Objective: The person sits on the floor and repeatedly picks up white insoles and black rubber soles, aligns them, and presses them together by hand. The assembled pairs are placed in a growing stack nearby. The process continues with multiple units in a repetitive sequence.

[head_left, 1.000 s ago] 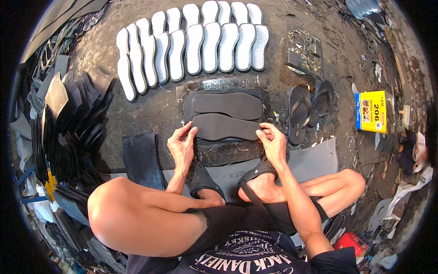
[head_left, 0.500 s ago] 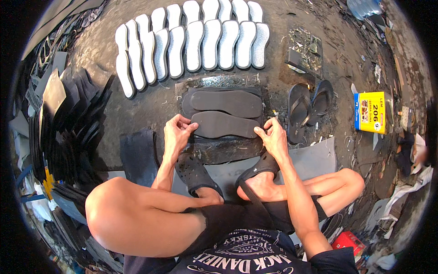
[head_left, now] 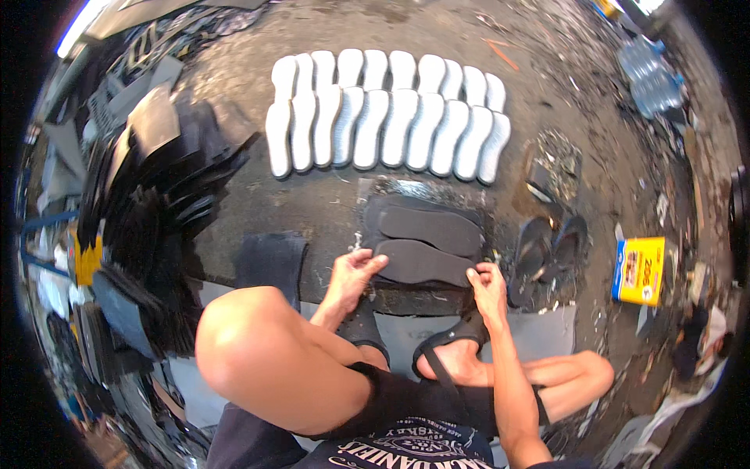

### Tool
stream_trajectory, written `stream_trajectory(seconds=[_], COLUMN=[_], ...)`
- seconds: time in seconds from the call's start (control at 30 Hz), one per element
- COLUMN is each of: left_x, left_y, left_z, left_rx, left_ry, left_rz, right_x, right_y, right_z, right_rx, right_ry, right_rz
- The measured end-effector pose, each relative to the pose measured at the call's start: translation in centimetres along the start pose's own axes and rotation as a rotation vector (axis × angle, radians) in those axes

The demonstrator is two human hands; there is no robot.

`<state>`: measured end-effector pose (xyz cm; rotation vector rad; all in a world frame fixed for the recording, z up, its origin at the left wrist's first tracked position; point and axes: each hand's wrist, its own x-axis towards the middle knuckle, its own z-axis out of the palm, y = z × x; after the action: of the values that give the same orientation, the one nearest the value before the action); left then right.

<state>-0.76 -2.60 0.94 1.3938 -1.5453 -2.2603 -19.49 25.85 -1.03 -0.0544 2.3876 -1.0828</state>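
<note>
A dark grey shoe sole (head_left: 422, 262) lies flat on a dark rubber sheet (head_left: 375, 215) on the ground in front of me. My left hand (head_left: 351, 275) presses its fingers on the sole's left end. My right hand (head_left: 488, 283) pinches the sole's right end. A second dark sole (head_left: 430, 229) lies just beyond it on the same sheet. I sit with my feet in black sandals (head_left: 461, 336) below the sheet.
Two rows of white soles (head_left: 387, 117) lie beyond the sheet. A heap of black sole cut-outs (head_left: 148, 203) fills the left. A pair of black flip-flops (head_left: 547, 246) and a yellow tin (head_left: 639, 270) are to the right, plastic bottles (head_left: 652, 74) further off.
The view has shifted as my head moved. Both hands stay on the ends of the near sole, the left fingers now lying a little further onto it.
</note>
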Motion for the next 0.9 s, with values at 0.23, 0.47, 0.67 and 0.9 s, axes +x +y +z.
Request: stream_trajectory(seconds=[0.23, 0.47, 0.67, 0.9], left_x=[-4.9, -21.4, -28.1, -24.2], left_y=[7.4, 16.0, 10.7, 4.3], left_z=[-2.7, -16.3, -26.2, -24.9], left_rx=[0.191, 0.853, 1.088, 1.069], left_ry=[0.209, 1.298, 1.974, 1.988], left_rz=[0.572, 1.429, 1.161, 0.734], right_x=[-2.4, -3.4, -3.0, -2.4], right_y=[-3.6, -5.0, -5.2, -4.8], right_z=[0.7, 4.7, 5.7, 5.1], right_rx=[0.208, 0.117, 0.041, 0.023], right_ry=[-0.115, -0.331, -0.410, -0.426], right_rz=[-0.096, -0.225, -0.292, -0.391])
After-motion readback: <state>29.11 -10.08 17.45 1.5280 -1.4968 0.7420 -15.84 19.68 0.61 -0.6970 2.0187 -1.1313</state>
